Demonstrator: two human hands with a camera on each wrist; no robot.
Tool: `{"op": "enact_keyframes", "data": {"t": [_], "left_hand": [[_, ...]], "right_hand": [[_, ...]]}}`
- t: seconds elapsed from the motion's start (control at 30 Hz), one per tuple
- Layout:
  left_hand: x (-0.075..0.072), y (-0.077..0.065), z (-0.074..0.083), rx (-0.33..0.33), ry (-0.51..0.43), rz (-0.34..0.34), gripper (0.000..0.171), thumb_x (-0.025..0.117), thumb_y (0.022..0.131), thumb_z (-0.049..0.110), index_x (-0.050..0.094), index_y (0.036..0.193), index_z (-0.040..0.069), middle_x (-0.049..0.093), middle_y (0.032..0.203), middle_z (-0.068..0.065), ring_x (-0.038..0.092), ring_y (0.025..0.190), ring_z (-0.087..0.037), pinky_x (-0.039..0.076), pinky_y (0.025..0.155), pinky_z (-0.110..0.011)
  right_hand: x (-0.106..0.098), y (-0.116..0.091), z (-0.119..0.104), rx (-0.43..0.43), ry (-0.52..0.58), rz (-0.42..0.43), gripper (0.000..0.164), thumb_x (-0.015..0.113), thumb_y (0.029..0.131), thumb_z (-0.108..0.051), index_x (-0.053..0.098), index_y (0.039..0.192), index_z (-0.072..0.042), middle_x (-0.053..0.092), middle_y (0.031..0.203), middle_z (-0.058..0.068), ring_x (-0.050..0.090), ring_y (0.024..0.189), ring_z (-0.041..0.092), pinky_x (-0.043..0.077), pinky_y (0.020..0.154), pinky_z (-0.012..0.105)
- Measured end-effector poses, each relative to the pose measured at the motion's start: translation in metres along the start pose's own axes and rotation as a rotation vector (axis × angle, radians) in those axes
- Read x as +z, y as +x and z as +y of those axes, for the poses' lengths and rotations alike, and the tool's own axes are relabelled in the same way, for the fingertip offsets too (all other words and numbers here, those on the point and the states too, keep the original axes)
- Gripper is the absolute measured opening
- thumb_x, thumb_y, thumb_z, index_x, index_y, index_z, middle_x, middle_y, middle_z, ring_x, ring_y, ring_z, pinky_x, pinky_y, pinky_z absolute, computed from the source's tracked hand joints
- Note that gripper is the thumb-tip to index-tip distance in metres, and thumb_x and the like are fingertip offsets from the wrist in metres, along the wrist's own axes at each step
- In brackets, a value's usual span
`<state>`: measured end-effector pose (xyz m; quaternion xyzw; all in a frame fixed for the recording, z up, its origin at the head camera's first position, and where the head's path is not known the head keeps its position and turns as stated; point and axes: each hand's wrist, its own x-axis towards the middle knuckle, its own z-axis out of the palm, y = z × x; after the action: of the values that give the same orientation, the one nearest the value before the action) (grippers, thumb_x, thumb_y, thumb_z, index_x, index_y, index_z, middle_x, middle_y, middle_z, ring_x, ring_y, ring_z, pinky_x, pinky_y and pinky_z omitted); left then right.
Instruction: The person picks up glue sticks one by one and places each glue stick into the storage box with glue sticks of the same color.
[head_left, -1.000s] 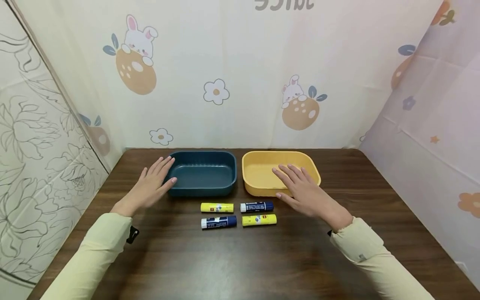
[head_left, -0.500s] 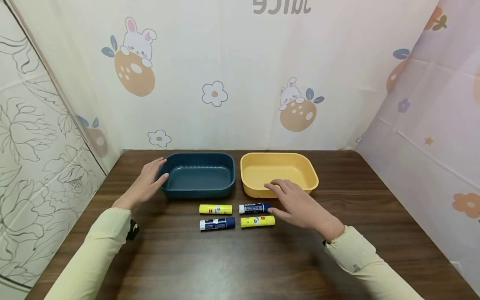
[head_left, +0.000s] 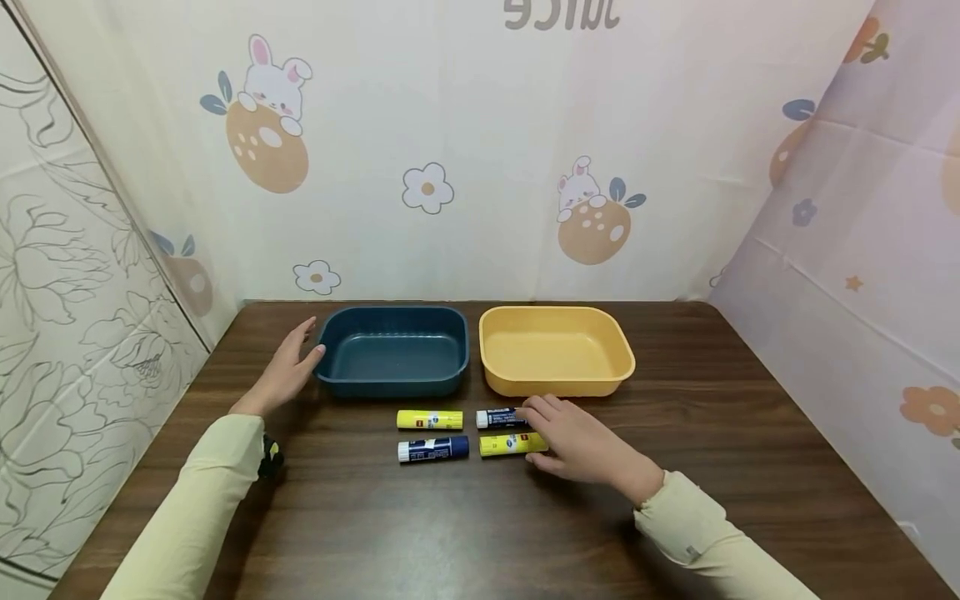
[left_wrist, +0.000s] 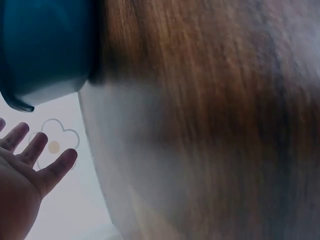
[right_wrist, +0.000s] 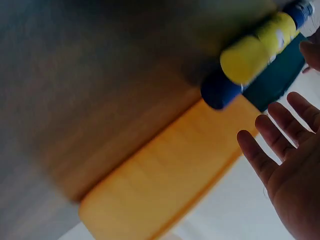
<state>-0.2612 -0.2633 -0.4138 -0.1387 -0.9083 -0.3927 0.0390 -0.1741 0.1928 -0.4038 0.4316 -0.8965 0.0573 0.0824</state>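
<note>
My left hand (head_left: pixel 283 371) is beside the left end of the dark blue tray (head_left: pixel 397 387), its thumb close to the rim. In the left wrist view its fingers (left_wrist: pixel 59 167) are spread and hold nothing. My right hand (head_left: pixel 581 442) hovers at the right ends of a navy glue stick (head_left: pixel 497 418) and a yellow glue stick (head_left: pixel 506 444), partly covering both. The right wrist view shows its fingers (right_wrist: pixel 256 152) extended, apart from the yellow stick. Left of these lie another yellow glue stick (head_left: pixel 430 419) and another navy glue stick (head_left: pixel 432 449).
A yellow tray (head_left: pixel 558 388) stands right of the blue one, with a narrow gap between them. Both are near the back of the brown wooden table (head_left: pixel 420 533). A printed curtain (head_left: pixel 495 100) hangs behind the table.
My right hand has come down from over the yellow tray toward the right-hand glue sticks. My left hand has drawn back slightly left from the blue tray's rim. The glue sticks lie as before.
</note>
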Motion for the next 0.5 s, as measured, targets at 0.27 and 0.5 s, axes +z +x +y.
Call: {"op": "enact_keyframes", "data": {"t": [0.27,0.5], "left_hand": [[0.002,0.002,-0.01,-0.037,-0.065,0.009,0.058,0.035,0.104,0.022,0.008,0.15,-0.003,0.024,0.146,-0.034,0.026,0.132,-0.049,0.025,0.104,-0.062],[0.007,0.003,-0.013,-0.049,-0.101,0.014,0.058,0.034,0.105,0.024,0.009,0.151,0.0,0.026,0.145,-0.033,0.028,0.131,-0.047,0.025,0.104,-0.06]], "right_hand": [[0.014,-0.001,-0.007,0.015,0.017,-0.072,0.045,0.068,0.087,-0.028,0.054,0.126,-0.011,0.052,0.116,-0.001,0.047,0.101,0.013,0.046,0.087,0.033],[0.017,-0.002,-0.007,0.006,-0.005,-0.054,0.042,0.068,0.087,-0.026,0.054,0.124,-0.011,0.053,0.112,-0.001,0.048,0.098,0.014,0.047,0.085,0.033]]}}
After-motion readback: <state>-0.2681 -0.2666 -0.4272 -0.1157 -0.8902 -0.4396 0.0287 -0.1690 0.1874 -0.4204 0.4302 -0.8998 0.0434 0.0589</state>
